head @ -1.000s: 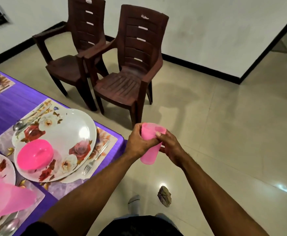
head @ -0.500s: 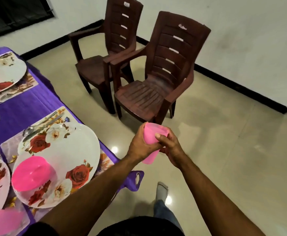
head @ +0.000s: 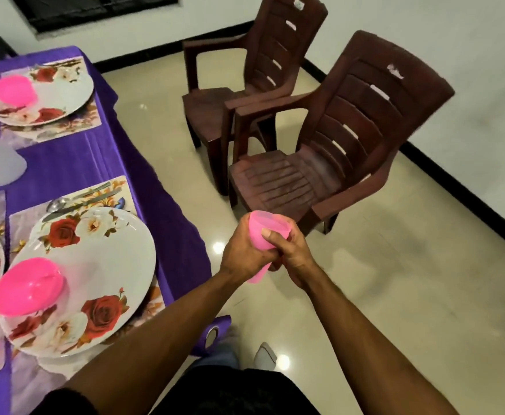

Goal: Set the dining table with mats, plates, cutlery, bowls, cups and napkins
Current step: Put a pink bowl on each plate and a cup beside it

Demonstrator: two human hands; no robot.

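Purple-clothed desk (head: pixel 65 163) at left carries floral plates (head: pixel 95 265) and pink bowls (head: pixel 26 290), two brown chairs (head: pixel 320 163) on tiled floor; both hands, left (head: pixel 242 253) and right (head: pixel 290 253), grip a pink cup (head: pixel 263 232) over the floor beside the desk.

L hand (head: pixel 240 253) & R hand (head: pixel 290 253) meet at 12 o'clock, forearms converging, fingers of both curled round pink cup (head: pixel 264 227).

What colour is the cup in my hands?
Pink cup, clearest in the head view.
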